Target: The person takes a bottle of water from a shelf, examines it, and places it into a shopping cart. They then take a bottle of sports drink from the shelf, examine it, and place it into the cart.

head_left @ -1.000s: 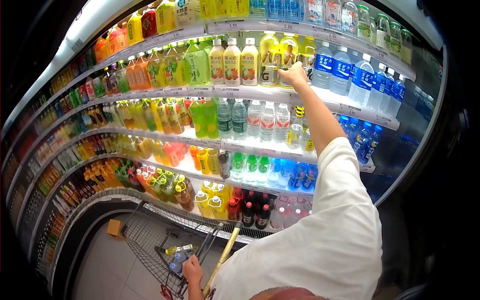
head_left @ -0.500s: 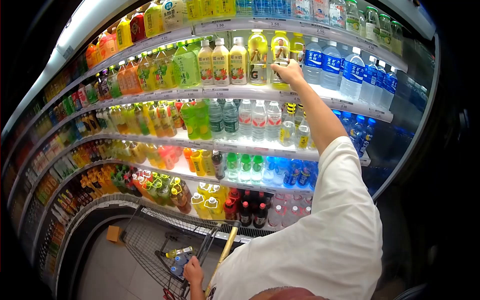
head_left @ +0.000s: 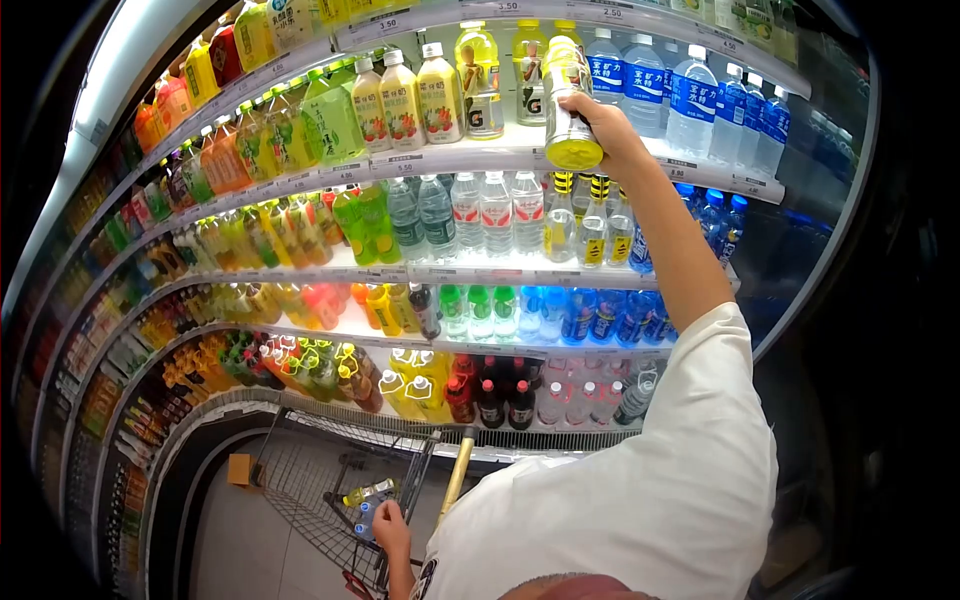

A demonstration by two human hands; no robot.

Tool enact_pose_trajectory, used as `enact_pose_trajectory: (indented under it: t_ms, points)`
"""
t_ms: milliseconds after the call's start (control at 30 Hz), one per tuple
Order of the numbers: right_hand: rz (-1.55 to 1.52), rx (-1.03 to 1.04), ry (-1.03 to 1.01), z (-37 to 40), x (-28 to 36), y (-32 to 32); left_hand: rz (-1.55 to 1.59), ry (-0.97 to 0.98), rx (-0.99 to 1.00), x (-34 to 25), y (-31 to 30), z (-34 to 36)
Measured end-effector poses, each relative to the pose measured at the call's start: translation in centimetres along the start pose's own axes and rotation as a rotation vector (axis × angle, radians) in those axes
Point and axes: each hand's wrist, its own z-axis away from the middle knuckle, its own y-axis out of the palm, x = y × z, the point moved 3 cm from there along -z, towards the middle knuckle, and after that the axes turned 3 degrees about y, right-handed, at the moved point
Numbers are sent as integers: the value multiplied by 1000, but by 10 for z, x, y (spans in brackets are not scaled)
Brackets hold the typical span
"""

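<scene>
My right hand (head_left: 607, 128) is wrapped around a yellow sports drink bottle (head_left: 574, 150). The bottle is tilted, its yellow base turned toward me, just in front of the upper shelf. Behind it stand matching yellow bottles (head_left: 481, 80) with a "G" on the label, and blue-labelled water-coloured drink bottles (head_left: 695, 95) are to its right. Low in the view, my left hand (head_left: 392, 527) is closed above the wire shopping cart (head_left: 300, 487); what its fingers hold, if anything, is hidden. Beside that hand, a yellow bottle (head_left: 370, 492) and blue-capped bottles (head_left: 365, 520) lie in the cart.
Curved shelves full of drinks surround me, with price strips along the shelf edge (head_left: 500, 155). The cart's pale handle bar (head_left: 457, 480) runs beside my body. A small cardboard box (head_left: 240, 469) is near the cart's far left end. Tiled floor (head_left: 225, 540) shows below.
My right hand has pulled the yellow sports drink bottle forward off the shelf and tipped it, base toward me. My left hand stays closed by the cart. The whole view has shifted slightly.
</scene>
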Motion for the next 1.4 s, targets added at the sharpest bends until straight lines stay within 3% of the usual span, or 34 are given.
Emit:
enact_pose_trajectory:
  t_ms: [67, 167, 267, 333, 467, 733, 833, 1067, 1267, 1400]
  points:
    - [-55, 52, 13, 25, -9, -4, 90, 53, -30, 6, 1, -7]
    - [-149, 100, -6, 71, -27, -4, -101, 184, -54, -9, 0, -22]
    - [-286, 199, 11, 111, -57, 0, -38, 212, -115, -64, 3, -22]
    - [-362, 206, 61, 133, -78, 9, 9, 234, -81, -96, 7, -23]
    - [-226, 176, 43, 158, -118, 17, 152, 294, 13, -142, 20, -21]
    - [-248, 275, 252, 189, -144, 25, 302, 355, 231, -216, 29, 5]
    - [-178, 248, 254, 192, -165, 24, 356, 322, 338, -224, 36, 10]
    - [-238, 411, 289, 207, -189, 31, 390, 282, 562, -243, 54, 30]
    - [-34, 498, 257, 232, -175, 48, 361, 244, 641, -254, 55, 36]
    - [125, 603, 241, 252, -197, 52, 460, 320, 686, -245, 52, 37]
